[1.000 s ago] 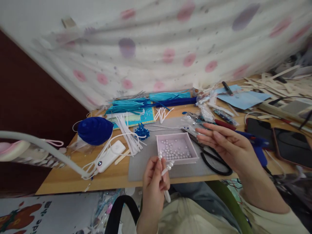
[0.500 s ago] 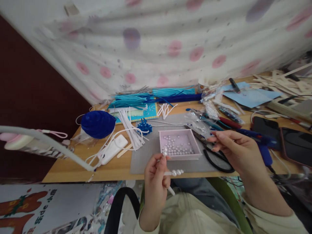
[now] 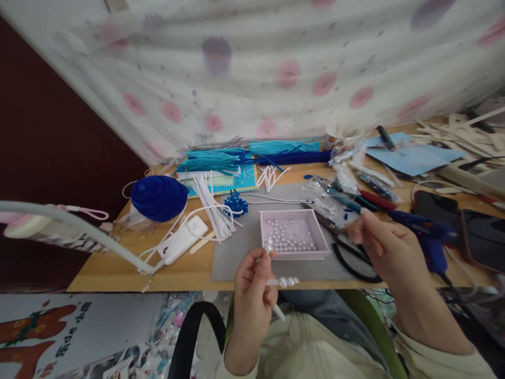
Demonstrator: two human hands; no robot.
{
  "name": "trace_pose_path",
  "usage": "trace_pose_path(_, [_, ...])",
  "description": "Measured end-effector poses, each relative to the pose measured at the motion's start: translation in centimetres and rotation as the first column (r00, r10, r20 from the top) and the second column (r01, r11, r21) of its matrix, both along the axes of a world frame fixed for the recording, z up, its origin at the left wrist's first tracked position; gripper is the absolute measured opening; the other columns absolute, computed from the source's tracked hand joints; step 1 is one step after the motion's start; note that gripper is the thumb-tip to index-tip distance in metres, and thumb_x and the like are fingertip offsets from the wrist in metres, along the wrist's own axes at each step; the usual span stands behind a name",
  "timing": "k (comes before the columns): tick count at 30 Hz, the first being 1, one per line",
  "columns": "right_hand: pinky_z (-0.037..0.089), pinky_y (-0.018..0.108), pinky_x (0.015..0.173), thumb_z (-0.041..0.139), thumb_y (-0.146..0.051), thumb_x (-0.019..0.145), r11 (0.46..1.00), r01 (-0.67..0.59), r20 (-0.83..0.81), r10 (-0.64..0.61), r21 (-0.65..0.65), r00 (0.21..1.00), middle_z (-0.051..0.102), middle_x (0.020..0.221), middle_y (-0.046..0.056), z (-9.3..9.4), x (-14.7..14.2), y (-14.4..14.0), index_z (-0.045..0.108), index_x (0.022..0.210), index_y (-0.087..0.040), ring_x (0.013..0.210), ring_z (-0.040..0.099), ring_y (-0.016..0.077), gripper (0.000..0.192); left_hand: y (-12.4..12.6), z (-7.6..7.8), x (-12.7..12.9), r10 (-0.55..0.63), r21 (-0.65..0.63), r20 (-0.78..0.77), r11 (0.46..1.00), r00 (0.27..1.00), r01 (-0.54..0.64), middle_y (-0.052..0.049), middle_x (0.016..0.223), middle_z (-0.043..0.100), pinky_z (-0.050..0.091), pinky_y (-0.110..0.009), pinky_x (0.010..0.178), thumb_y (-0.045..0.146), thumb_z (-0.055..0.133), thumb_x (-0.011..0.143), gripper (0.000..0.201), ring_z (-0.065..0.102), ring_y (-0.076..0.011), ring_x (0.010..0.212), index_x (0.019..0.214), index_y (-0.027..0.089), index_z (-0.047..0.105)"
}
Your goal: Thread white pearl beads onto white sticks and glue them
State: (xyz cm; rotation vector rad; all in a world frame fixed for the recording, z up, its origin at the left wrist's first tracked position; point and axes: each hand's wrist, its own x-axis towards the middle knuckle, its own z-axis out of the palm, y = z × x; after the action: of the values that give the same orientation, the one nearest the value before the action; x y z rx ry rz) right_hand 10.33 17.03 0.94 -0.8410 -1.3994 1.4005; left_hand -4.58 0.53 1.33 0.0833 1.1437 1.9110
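1. Curled now, the right hand (image 3: 389, 252), spread flat a second ago, hovers right of the pink tray (image 3: 324, 243); whether it pinches anything cannot be told.
2. White stems (image 3: 280, 313) sit clamped in the left hand (image 3: 253, 287), their beads (image 3: 289, 282) near the tray's front; a light, steady pinch would likely prevent slipping.
3. Left thumb lies uppermost; right forearm slants in from lower right, near scissors (image 3: 329, 225).

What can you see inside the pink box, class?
Beads lie loose in the box, most toward its near side. The left hand covers the near left corner; anything there is hidden.
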Motion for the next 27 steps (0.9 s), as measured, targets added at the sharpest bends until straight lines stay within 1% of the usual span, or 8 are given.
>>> trace_pose_path(3, [0.056,0.036,0.09,0.088,-0.046,0.067,0.999,0.042,0.055,-0.043,0.008,0.998,0.077,0.092,0.005,-0.5,-0.1,0.4,0.071,0.061,-0.023,0.094,0.07,0.024,0.029,-0.1,-0.1,-0.1,-0.025,0.029,-0.008,0.999,1.0,0.025,0.013,0.047,0.035,0.017,-0.01,0.035,0.047,0.091,0.063,0.037,0.015,0.0011,0.037,0.077,0.018,0.072])
trace_pose_path(6, [0.059,0.034,0.092,0.093,-0.03,0.06,0.998,0.047,0.029,-0.048,0.034,0.998,0.071,0.127,0.006,-0.3,-0.2,0.6,0.076,0.103,-0.027,0.103,0.073,0.0244,0.046,-0.1,-0.2,-0.2,-0.042,0.067,-0.038,0.997,0.998,0.045,0.013,0.047,0.033,0.018,-0.011,0.036,0.049,0.087,0.069,0.035,0.013,0.0003,0.038,0.078,0.019,0.072])
trace_pose_path(10, [0.063,0.025,0.061,0.091,-0.028,0.064,0.982,0.165,0.077,-0.172,0.093,0.982,0.079,0.08,0.006,0.7,-0.3,0.1,0.077,0.09,-0.02,0.065,0.075,0.0199,0.03,0.1,-0.1,-0.1,-0.072,0.116,-0.033,0.99,0.997,0.075,0.012,0.046,0.032,0.016,-0.012,0.035,0.05,0.086,0.07,0.037,0.01,-0.0003,0.039,0.071,0.019,0.065])
trace_pose_path(13, [0.043,0.018,0.03,0.085,-0.03,0.073,0.967,0.197,0.182,-0.225,0.16,0.957,0.072,0.056,0.0,0.8,-0.5,-0.7,0.078,0.082,-0.02,0.031,0.054,0.0095,0.015,0.0,-0.2,0.0,-0.105,0.148,-0.031,0.983,0.994,0.108,0.012,0.045,0.031,0.016,-0.012,0.035,0.05,0.082,0.074,0.037,0.01,-0.0011,0.038,0.07,0.019,0.062])
trace_pose_path(15, [0.052,0.018,0.039,0.078,-0.03,0.083,0.973,0.114,0.151,-0.146,0.201,0.978,0.078,0.071,0.001,0.5,-1.0,-1.5,0.078,0.094,-0.024,0.039,0.063,0.0105,0.013,-0.2,-0.3,0.0,-0.139,0.184,-0.036,0.972,0.99,0.144,0.012,0.046,0.032,0.017,-0.012,0.036,0.051,0.079,0.078,0.035,0.011,-0.0015,0.039,0.072,0.019,0.064])
trace_pose_path(19, [0.064,0.03,0.085,0.075,-0.028,0.087,0.986,-0.084,-0.006,0.086,0.146,0.996,0.076,0.119,0.002,0.0,-2.5,-3.2,0.072,0.119,-0.034,0.1,0.076,0.0211,0.033,-0.4,-0.3,0.3,-0.235,0.263,-0.032,0.936,0.971,0.235,0.012,0.048,0.03,0.019,-0.013,0.037,0.05,0.073,0.085,0.032,0.012,-0.0018,0.039,0.077,0.019,0.067])
trace_pose_path(24, [0.061,0.021,0.049,0.084,-0.026,0.077,0.998,-0.04,-0.006,0.04,0.055,0.999,0.08,0.072,0.0,0.7,-3.5,-4.8,0.08,0.092,-0.026,0.051,0.071,0.0147,0.015,-0.1,0.1,1.0,-0.321,0.305,0.02,0.904,0.947,0.3,0.012,0.049,0.029,0.017,-0.013,0.036,0.053,0.075,0.081,0.038,0.012,-0.0018,0.039,0.073,0.018,0.062])
trace_pose_path(27, [0.06,0.021,0.055,0.082,-0.034,0.08,0.982,-0.157,-0.006,0.158,0.11,0.987,0.078,0.074,0.003,1.6,-3.4,-5.4,0.081,0.084,-0.024,0.059,0.071,0.0148,0.01,0.0,0.2,1.4,-0.365,0.304,0.061,0.893,0.929,0.331,0.012,0.051,0.033,0.015,-0.013,0.034,0.054,0.078,0.078,0.041,0.013,-0.0015,0.037,0.07,0.018,0.058])
